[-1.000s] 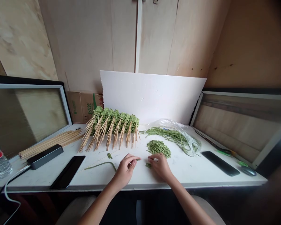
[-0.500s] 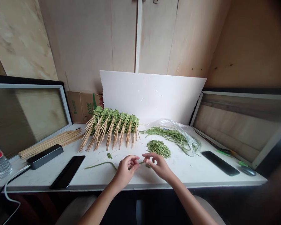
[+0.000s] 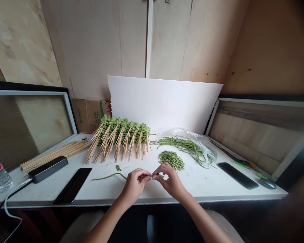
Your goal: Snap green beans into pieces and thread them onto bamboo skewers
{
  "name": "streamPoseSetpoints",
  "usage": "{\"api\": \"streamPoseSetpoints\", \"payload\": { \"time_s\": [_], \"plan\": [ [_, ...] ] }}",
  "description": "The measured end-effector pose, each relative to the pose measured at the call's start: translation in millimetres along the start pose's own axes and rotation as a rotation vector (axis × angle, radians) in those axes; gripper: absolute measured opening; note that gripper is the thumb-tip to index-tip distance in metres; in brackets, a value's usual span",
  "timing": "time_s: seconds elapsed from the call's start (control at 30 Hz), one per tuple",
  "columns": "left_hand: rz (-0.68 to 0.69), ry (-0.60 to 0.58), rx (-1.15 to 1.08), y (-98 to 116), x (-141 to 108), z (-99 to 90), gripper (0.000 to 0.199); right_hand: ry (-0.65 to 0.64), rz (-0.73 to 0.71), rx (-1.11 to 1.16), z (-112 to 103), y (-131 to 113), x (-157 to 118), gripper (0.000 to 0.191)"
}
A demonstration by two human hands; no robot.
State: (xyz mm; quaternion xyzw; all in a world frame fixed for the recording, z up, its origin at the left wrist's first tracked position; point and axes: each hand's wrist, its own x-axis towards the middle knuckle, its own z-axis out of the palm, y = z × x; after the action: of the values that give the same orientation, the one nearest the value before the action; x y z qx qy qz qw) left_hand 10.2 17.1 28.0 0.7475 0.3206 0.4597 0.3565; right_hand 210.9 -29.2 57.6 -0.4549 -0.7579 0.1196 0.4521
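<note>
A long green bean trails leftward over the table from my left hand, whose fingers are closed around it. My right hand pinches the same bean near its other end, a short green tip showing past the fingers. Both sets of fingertips nearly touch. Just behind my right hand lies a heap of short cut bean pieces. A couple of loose pieces rest behind my left hand. Farther back, skewers threaded with bean pieces are stacked, their bare sticks pointing toward me.
Uncut long beans lie partly under a clear plastic bag. Bare wooden skewers are at left, beside a black box and a phone. At right are another dark phone and a mouse. A white board stands behind.
My right hand's fingers have closed on the bean, and the two hands' fingertips have come together. The bean's trailing part has shifted slightly.
</note>
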Motion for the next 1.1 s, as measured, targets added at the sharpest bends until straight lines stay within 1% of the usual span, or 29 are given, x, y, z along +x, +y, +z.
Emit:
{"api": "streamPoseSetpoints", "payload": {
  "time_s": [0.1, 0.17, 0.33, 0.43, 0.5, 0.57, 0.67, 0.73, 0.8, 0.93, 1.03, 1.1],
  "plan": [
    [0.008, -0.035, -0.021, 5, -1, 0.3, 0.016, 0.026, -0.025, -0.026, 3, -5, -1, 0.011],
    [0.024, -0.07, -0.04, 8, -2, 0.7, 0.018, 0.034, -0.026, -0.001, 7, -6, -2, 0.016],
    [0.049, -0.125, -0.14, 14, -4, 0.7, 0.022, 0.039, 0.051, 0.21, 15, -7, -6, 0.019],
    [0.038, -0.147, -0.213, 13, -3, -0.3, 0.025, 0.011, 0.069, 0.344, 16, -3, -4, 0.031],
    [0.021, -0.156, -0.252, 8, -1, -0.9, 0.026, 0.01, 0.082, 0.385, 12, 4, -3, 0.038],
    [-0.017, -0.161, -0.288, 2, 0, -1.4, 0.029, 0.045, 0.128, 0.314, 7, 14, -1, 0.038],
    [-0.081, -0.132, -0.276, -9, 2, -1.9, 0.038, 0.099, 0.212, 0.034, 2, 35, -2, 0.033],
    [-0.088, -0.098, -0.221, -14, 2, -1.9, 0.041, 0.094, 0.247, -0.127, 2, 50, -5, 0.032],
    [-0.067, -0.081, -0.166, -17, 2, -1.1, 0.04, 0.095, 0.259, -0.229, 5, 62, -9, 0.031],
    [-0.016, -0.074, -0.115, -20, 1, 1.9, 0.038, 0.095, 0.265, -0.345, 9, 73, -15, 0.03],
    [-0.017, -0.059, -0.12, -21, 2, 3.3, 0.035, 0.046, 0.283, -0.359, 8, 74, -15, 0.043],
    [-0.042, -0.055, -0.138, -21, 2, 3.1, 0.033, 0.037, 0.316, -0.305, 6, 74, -14, 0.052]
  ]
}}
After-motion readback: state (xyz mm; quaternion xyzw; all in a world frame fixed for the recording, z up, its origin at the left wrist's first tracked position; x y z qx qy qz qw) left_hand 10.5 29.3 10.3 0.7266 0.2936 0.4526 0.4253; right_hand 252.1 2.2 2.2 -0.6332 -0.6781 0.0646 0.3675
